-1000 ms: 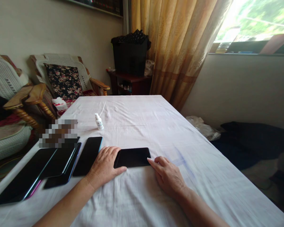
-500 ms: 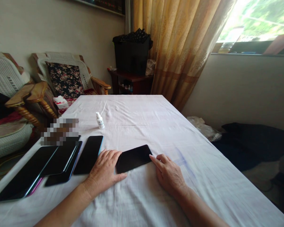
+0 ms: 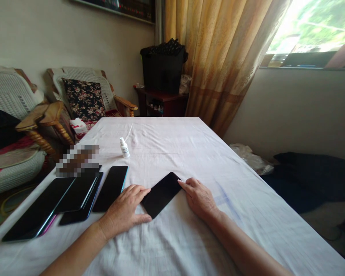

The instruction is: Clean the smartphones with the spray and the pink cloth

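Observation:
A black-screened smartphone (image 3: 161, 194) lies face up and slanted on the white cloth between my hands. My left hand (image 3: 126, 207) is around its near left end, with fingertips on the left side and the thumb by the near corner. At the far right corner, my right hand (image 3: 199, 197) has its index fingertip against the phone, the other fingers curled in. Left of my left hand lies another smartphone (image 3: 110, 188) with a blue edge. Several more dark phones (image 3: 41, 207) overlap one another farther left.
A small white spray bottle (image 3: 124, 148) stands upright beyond the phones. A blurred-out brown item (image 3: 79, 159) lies by the table's left edge. The table (image 3: 175, 134) is covered with a wrinkled white cloth. Wicker armchairs (image 3: 83, 90) stand to the left, and a curtain (image 3: 215, 57) hangs behind.
The smartphone between my hands has turned counterclockwise, its far end swinging up and its near end coming toward me. My right hand has shifted slightly up and left. The view has moved a little.

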A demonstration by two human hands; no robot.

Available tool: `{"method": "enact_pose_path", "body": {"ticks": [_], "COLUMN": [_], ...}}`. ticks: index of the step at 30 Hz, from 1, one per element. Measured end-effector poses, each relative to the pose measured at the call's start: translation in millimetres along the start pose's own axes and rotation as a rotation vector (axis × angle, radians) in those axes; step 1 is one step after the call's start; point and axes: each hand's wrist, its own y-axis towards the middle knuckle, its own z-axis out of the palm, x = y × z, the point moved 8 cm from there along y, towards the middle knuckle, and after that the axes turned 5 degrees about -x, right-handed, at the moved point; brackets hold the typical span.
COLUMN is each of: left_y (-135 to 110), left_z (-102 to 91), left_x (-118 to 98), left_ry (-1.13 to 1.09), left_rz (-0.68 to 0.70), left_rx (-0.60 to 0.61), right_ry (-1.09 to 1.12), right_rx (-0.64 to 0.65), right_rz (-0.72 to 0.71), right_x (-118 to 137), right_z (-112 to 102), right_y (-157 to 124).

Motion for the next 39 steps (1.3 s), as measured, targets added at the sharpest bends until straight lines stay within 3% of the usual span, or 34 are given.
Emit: {"method": "enact_pose_path", "body": {"ticks": [8, 18, 27, 36, 39], "left_y": [1, 0, 0, 0, 1], "left_z": [1.1, 3.4, 3.8, 6.8, 6.9], "left_x": [-6, -10, -12, -14, -15], "left_ry": [0.036, 0.046, 0.043, 0.054, 0.044], "left_rz": [0.002, -0.032, -0.051, -0.087, -0.101], "left_rx": [-0.102, -0.126, -0.144, -0.162, -0.136], "right_ry": [0.077, -0.007, 0.079, 0.018, 0.017], "right_rx": [-0.003, -0.021, -0.018, -0.05, -0.039], "right_rz": [-0.157, 0.048, -0.175, -0.034, -0.065], "right_x": [33, 1, 39, 13, 18], "right_z": [0, 1, 0, -1, -2], "right_y": [-17, -5, -20, -11, -13]}}
